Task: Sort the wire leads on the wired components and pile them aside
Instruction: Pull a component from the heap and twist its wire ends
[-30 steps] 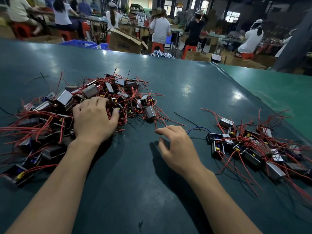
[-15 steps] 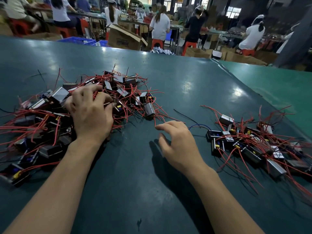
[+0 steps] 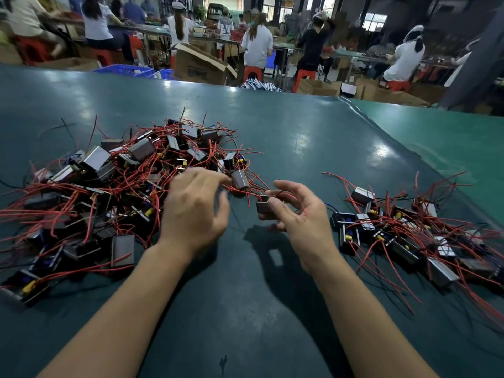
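Observation:
A big tangled heap of small dark box-shaped components with red wire leads [image 3: 114, 186] covers the left of the green table [image 3: 300, 137]. A smaller pile of the same components [image 3: 403, 233] lies at the right. My right hand [image 3: 297, 214] holds one component [image 3: 266, 206] between thumb and fingers, lifted just above the table between the two piles. Its red leads trail back toward the heap. My left hand [image 3: 196, 211] hovers at the heap's right edge, fingers loosely curled, fingertips at the red leads; whether it pinches a wire is hidden.
The table's far edge runs across the back, with a lighter green surface [image 3: 450, 140] at the right. Beyond it are seated workers, cardboard boxes [image 3: 199, 66] and blue crates [image 3: 122, 70]. Bare table surface lies in front of my forearms.
My left hand came off the heap and moved right. My right hand lifted from the table and took hold of one component between the piles.

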A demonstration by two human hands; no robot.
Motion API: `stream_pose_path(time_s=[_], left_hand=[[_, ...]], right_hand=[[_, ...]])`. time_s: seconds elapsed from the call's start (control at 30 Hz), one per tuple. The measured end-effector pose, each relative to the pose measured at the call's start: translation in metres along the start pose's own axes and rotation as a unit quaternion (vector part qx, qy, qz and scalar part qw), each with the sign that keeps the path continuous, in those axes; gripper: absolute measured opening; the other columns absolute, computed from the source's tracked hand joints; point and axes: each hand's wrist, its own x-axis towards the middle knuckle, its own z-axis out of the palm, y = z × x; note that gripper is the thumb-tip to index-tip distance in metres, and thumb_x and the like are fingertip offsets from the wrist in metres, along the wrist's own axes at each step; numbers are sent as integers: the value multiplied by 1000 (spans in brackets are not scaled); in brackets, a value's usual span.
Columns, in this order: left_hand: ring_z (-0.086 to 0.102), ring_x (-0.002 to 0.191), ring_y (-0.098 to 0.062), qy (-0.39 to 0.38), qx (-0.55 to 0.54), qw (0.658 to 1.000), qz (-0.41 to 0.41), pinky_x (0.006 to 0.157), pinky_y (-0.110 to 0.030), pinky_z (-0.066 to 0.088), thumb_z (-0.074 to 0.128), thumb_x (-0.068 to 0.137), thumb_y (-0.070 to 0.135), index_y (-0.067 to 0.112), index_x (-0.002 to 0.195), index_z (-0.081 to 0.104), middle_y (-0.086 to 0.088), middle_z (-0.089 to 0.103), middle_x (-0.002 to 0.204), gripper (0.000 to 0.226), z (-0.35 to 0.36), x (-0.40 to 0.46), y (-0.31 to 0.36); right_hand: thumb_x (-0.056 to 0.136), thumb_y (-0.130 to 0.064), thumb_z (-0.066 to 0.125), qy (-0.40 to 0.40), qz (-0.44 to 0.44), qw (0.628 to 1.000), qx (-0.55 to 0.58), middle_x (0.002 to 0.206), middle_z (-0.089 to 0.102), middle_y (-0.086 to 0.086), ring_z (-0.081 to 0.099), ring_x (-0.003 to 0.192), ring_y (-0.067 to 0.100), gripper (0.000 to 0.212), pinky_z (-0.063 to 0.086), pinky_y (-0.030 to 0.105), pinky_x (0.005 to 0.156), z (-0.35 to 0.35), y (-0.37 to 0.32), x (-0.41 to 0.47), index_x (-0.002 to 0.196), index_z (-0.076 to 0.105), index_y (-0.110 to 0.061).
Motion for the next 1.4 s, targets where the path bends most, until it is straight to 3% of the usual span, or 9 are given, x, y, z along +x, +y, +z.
stream_pose_path(time_s=[0.13, 0.33, 0.43, 0.53, 0.8, 0.97, 1.03, 1.17, 1.4], left_hand=[[47, 126, -32, -102, 188, 965, -153, 104, -42, 28, 57, 88, 24, 8, 132, 54, -12, 54, 138, 47, 4, -2, -26], [47, 108, -34, -103, 257, 945, -176, 93, -45, 33, 70, 82, 32, 15, 110, 65, -14, 57, 113, 32, 6, 3, -31], [43, 116, -37, -90, 243, 950, -177, 97, -47, 32, 70, 84, 27, 13, 103, 64, -16, 54, 124, 24, 7, 1, -31], [43, 124, -34, -37, 189, 972, -137, 102, -46, 28, 66, 85, 25, 13, 98, 64, -11, 59, 128, 18, 5, 0, -26], [55, 84, -25, 61, -15, 997, -33, 85, -38, 36, 73, 78, 14, 9, 90, 60, -5, 62, 84, 19, -3, -7, 2], [59, 91, -21, 154, -136, 970, 127, 86, -28, 49, 73, 80, 10, -1, 112, 62, -11, 60, 100, 35, -19, -8, 22], [61, 89, -17, 105, -238, 963, 75, 84, -23, 49, 69, 79, 8, 1, 103, 67, -8, 61, 98, 25, -16, -14, 35], [62, 63, -6, -121, -440, 880, -133, 64, -16, 48, 66, 83, -7, 7, 89, 64, 4, 66, 75, 15, -6, -19, 47], [58, 84, -7, -184, -209, 952, -126, 77, -18, 46, 47, 76, -7, 19, 89, 66, 9, 62, 85, 35, 0, -21, 37]], right_hand=[[89, -3, 66, 1, 32, 999, -41, 101, 71, 13, 62, 63, 17, 18, 44, 20, 45, -7, -1, 2, 98, 65, -19], [91, -6, 65, 24, 53, 996, -69, 89, 67, 8, 57, 57, 12, 9, 46, 23, 46, -6, -1, 0, 91, 65, -16], [90, -12, 66, 80, 50, 994, -59, 84, 75, 5, 56, 50, 13, 6, 42, 22, 42, -11, -6, 4, 86, 66, -17], [92, -15, 63, 129, 48, 990, -39, 79, 75, 3, 51, 45, 12, 13, 39, 21, 41, -15, -8, 7, 79, 63, -15], [98, -15, 56, 207, 47, 972, 103, 77, 67, 7, 57, 47, 13, 9, 46, 21, 41, -25, -15, 13, 91, 58, -9], [98, -17, 55, 222, 51, 970, 89, 81, 71, 9, 58, 45, 12, 15, 48, 21, 41, -28, -13, 14, 90, 60, -5], [98, -16, 55, 226, 50, 969, 88, 82, 70, 10, 58, 46, 13, 15, 47, 21, 41, -28, -12, 15, 90, 59, -5], [98, -13, 55, 230, 46, 967, 96, 80, 69, 11, 61, 46, 16, 12, 47, 21, 41, -29, -13, 17, 95, 59, -3], [91, -2, 62, 108, 94, 990, -11, 89, 70, 14, 69, 68, 21, 9, 55, 25, 51, -31, -11, 11, 87, 62, -11]])
